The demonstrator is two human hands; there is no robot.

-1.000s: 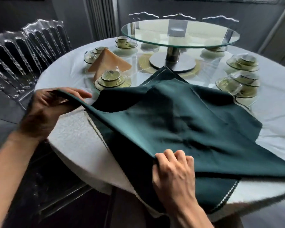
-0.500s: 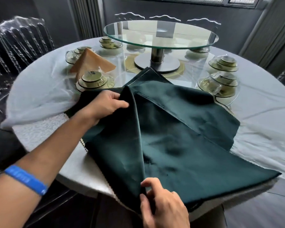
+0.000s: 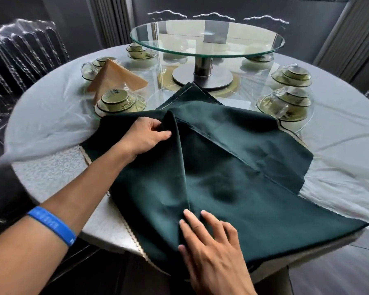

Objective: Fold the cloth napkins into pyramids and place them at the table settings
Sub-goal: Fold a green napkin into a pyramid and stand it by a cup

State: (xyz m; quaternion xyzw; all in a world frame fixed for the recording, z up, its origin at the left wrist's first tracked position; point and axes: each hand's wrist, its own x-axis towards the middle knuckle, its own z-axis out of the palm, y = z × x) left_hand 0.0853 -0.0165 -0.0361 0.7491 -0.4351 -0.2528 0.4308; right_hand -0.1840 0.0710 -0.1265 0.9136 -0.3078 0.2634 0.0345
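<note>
- Since the earlier frame, the right hand has let go of the near edge and now lies flat, fingers spread, on the green napkin.
- Left hand keeps its grip pinched on a raised fold of the napkin, left of centre.
- Green napkin covers the near part of the round bench, its near edge at the rim.
- Folded tan napkin stands far left among stacked cups and saucers.
- Glass turntable sits at the far centre.
- Blue wristband circles the left forearm.
</note>
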